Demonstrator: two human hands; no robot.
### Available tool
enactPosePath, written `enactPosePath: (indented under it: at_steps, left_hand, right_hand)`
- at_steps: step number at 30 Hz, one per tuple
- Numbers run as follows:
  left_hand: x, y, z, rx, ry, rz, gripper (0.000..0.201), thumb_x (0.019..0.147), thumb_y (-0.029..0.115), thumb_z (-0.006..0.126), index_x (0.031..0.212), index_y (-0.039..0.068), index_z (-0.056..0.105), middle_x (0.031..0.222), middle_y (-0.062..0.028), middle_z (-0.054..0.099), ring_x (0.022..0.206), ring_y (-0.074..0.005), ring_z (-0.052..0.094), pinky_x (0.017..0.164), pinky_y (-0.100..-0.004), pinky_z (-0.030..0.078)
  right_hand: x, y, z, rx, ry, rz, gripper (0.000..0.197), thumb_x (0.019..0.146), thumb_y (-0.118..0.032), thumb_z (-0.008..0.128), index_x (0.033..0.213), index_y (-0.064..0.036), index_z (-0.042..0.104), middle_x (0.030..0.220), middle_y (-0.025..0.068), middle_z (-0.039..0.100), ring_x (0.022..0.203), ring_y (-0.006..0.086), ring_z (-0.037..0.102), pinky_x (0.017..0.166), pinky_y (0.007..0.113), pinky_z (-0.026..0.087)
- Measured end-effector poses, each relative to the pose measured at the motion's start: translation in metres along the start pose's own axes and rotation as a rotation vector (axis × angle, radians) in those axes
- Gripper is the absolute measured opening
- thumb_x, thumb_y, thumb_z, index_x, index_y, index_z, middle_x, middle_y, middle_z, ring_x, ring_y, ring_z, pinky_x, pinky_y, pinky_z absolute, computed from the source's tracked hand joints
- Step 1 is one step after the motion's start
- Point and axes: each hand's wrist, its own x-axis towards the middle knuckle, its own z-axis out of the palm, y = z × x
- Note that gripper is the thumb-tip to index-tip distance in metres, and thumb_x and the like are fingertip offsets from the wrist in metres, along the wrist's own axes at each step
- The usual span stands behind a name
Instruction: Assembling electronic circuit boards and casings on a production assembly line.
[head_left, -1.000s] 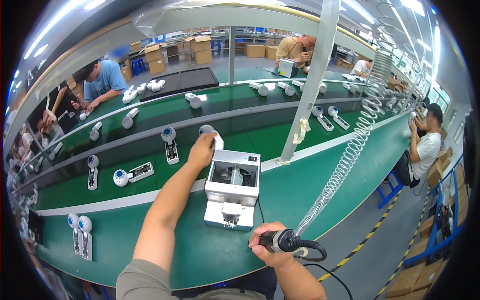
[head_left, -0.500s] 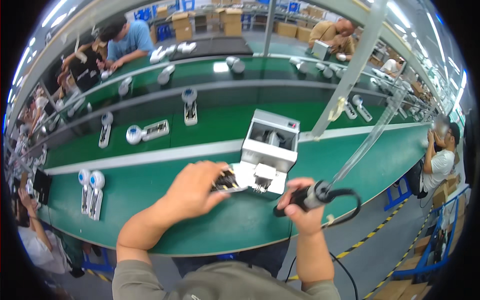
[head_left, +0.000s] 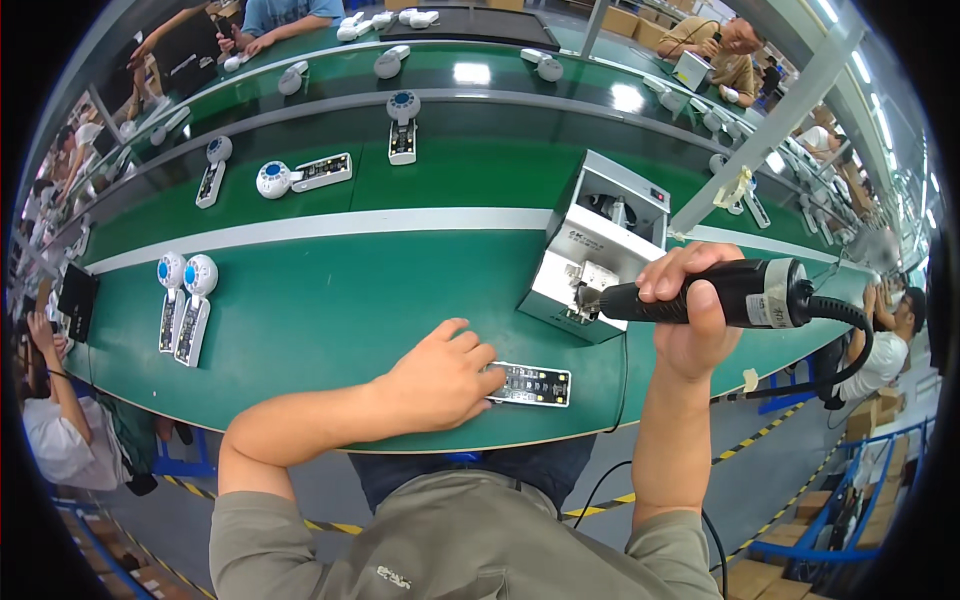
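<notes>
My right hand (head_left: 690, 315) is wrapped round a black electric screwdriver (head_left: 745, 293), held nearly level. Its tip points left and meets the front outlet of a grey and white screw feeder (head_left: 607, 222). My left hand (head_left: 445, 378) grips one end of a white handheld unit (head_left: 537, 384) with an exposed dark circuit board, lying near the table's front edge. The gripped end is hidden under my fingers. At the left of the table, two similar white units (head_left: 186, 310) with round, blue-centred heads lie side by side.
Several more such units, among them one white unit (head_left: 305, 176), lie on the green conveyor (head_left: 450, 185) beyond a pale rail. A metal post (head_left: 770, 130) rises behind the feeder. The screwdriver's black cable (head_left: 862, 350) loops at the right. Other people work across and beside the line.
My right hand has brought the screwdriver up and its tip to the feeder's outlet. My left hand has moved the white unit from beside the feeder toward the table's front edge. The view has shifted.
</notes>
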Motion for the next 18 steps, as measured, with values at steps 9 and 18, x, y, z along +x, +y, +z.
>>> enactPosePath:
  at_steps: [9,18]
  left_hand:
    - [-0.011,-0.006,0.017,-0.088,0.158,-0.032,0.02,0.077,0.021,0.063,0.09,0.006,0.061,0.087,-0.0093,0.053,0.079,-0.0232,0.048,0.073,-0.0332,0.039]
    - [-0.008,-0.005,0.014,-0.017,-0.041,-0.045,0.03,0.075,0.022,0.067,0.099,0.006,0.059,0.096,-0.0071,0.052,0.086,-0.0218,0.047,0.078,-0.0322,0.039]
  right_hand:
    - [-0.003,0.003,0.011,0.07,-0.153,0.153,0.028,0.084,-0.026,0.06,0.102,-0.0051,0.052,0.066,0.005,0.055,0.057,0.016,0.055,0.058,0.029,0.047]
    - [-0.038,0.026,0.033,0.196,-0.239,0.24,0.037,0.085,-0.028,0.059,0.11,-0.0021,0.049,0.067,0.0056,0.056,0.058,0.0165,0.056,0.059,0.028,0.049]
